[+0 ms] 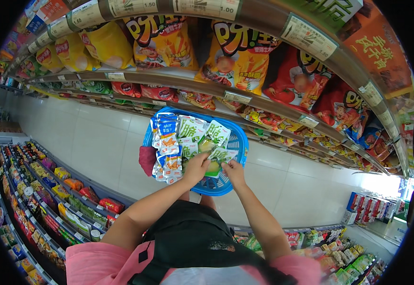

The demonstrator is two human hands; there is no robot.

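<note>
As hands [196, 167] [234, 173] pinch, green packet [214, 166] between

"Mount?"
"Wearer's head, left lens of a side-by-side pair. Wide fisheye; upright, unmirrored."
"Facing?"
"Steeply down, tipped slightly forward. Dark apron [192, 237] low in frame; blue basket [238, 137] central, seen from above, pale floor [102, 126] beyond."
"Range?"
"Near. Left hand [196, 167] and right hand [234, 172] both close to centre, small for so wide a lens."
"Distortion?"
"Strong. Upper shelf edge [178, 84] bows; black surround at the rim. Far right, glare [375, 183] washes out detail; possibly a window, can't be sure."
</note>
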